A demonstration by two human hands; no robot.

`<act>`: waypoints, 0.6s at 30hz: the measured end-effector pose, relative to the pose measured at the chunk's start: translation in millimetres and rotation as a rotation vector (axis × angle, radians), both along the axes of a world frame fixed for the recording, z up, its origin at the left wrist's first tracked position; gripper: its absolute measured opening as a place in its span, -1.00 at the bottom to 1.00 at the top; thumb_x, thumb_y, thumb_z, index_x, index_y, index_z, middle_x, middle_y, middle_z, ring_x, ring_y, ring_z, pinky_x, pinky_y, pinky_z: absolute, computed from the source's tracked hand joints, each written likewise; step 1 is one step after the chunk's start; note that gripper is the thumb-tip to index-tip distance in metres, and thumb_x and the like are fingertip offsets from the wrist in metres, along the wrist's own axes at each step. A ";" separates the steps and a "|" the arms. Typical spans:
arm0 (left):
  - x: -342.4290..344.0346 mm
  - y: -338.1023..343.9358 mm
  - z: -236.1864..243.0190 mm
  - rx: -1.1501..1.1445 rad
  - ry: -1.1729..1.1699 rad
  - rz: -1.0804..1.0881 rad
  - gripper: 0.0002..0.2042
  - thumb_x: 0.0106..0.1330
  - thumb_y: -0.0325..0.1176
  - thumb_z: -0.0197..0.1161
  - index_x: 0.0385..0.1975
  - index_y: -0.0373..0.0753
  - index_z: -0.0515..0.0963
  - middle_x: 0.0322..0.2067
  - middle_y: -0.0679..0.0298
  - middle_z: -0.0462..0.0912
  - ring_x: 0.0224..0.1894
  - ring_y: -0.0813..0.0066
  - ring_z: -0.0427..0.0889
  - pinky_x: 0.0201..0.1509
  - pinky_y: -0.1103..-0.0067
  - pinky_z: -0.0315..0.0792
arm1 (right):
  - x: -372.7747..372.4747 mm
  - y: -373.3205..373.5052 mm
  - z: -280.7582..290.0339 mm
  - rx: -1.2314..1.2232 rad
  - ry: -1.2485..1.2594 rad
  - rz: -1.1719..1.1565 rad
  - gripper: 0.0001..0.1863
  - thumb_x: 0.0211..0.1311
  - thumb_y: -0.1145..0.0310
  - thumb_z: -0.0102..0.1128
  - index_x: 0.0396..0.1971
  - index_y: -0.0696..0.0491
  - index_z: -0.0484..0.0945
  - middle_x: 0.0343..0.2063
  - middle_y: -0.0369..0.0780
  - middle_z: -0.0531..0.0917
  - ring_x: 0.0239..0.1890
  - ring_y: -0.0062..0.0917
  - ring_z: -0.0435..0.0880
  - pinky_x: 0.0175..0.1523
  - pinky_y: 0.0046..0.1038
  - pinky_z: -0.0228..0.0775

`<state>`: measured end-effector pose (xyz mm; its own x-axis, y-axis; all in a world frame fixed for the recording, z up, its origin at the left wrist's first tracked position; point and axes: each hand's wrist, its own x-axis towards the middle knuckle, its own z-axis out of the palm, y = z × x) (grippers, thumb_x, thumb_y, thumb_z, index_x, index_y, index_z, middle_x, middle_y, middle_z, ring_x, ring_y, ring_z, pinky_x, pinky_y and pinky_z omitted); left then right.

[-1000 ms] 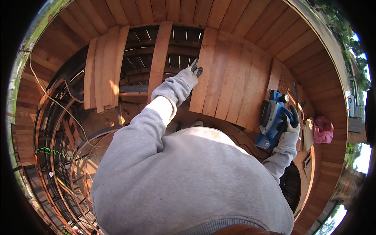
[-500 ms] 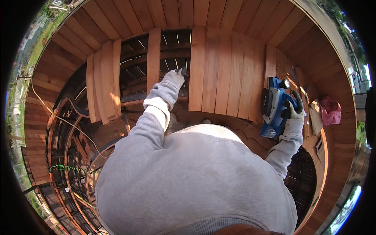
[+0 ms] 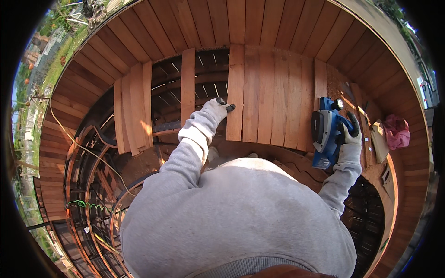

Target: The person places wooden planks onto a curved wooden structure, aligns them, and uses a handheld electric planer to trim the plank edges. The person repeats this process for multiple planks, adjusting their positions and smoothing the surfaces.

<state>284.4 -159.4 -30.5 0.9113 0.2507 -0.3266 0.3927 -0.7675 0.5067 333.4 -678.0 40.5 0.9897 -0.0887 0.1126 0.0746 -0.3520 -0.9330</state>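
Observation:
A blue electric planer [image 3: 327, 134] with a black side cover and a round front knob stands at the right end of a row of wooden boards. My right hand [image 3: 354, 135], in a light glove with dark fingertips, is closed on its rear handle, partly hidden; one finger reaches forward along it. Toward the middle, my gloved left hand [image 3: 217, 109] is at the left edge of a wooden board [image 3: 236, 83]. Its dark fingertips are bent at that edge, with one overlapping the board. What the other fingers do underneath is hidden.
Left of the gap over the dark slatted frame lie a single board [image 3: 187, 76] and several more boards [image 3: 132, 106]. Sawdust and a pink cloth bag [image 3: 396, 132] are at the right. A cable [image 3: 81, 146] and a green coiled cord [image 3: 85, 204] run at the left.
My left hand has moved from over the gap down and right to the board's edge, and its fingers have spread a little. My right hand stays on the planer. The view has shifted slightly.

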 end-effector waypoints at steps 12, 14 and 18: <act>-2.6 37.4 75.2 -1.124 -0.535 0.363 -0.61 0.15 -0.36 0.50 0.00 -0.20 0.61 -0.22 0.15 0.73 -0.22 0.39 0.72 -0.09 0.51 0.62 | -2.9 6.8 3.4 -0.085 0.023 -0.026 -0.44 0.31 0.48 0.31 0.31 -0.01 0.43 -0.09 -0.27 0.69 -0.26 -0.68 0.66 -0.31 -0.65 0.52; 11.0 58.6 75.7 -1.481 -0.475 0.321 -0.59 0.16 -0.41 0.45 0.04 -0.22 0.58 -0.19 0.08 0.72 -0.19 0.23 0.74 -0.07 0.35 0.66 | 4.7 -2.2 -11.9 -0.136 -0.126 0.004 -0.44 0.31 0.48 0.31 0.31 -0.03 0.44 -0.11 -0.28 0.70 -0.31 -0.69 0.65 -0.37 -0.65 0.50; 36.7 79.8 70.2 -1.665 -0.900 -0.005 -0.40 0.18 -0.63 0.31 0.28 -0.22 0.38 -0.05 0.03 0.68 0.00 0.02 0.70 0.14 0.10 0.61 | 4.7 -0.3 -11.5 -0.167 -0.084 -0.011 -0.44 0.29 0.47 0.32 0.30 -0.02 0.45 -0.12 -0.28 0.70 -0.30 -0.69 0.65 -0.32 -0.64 0.53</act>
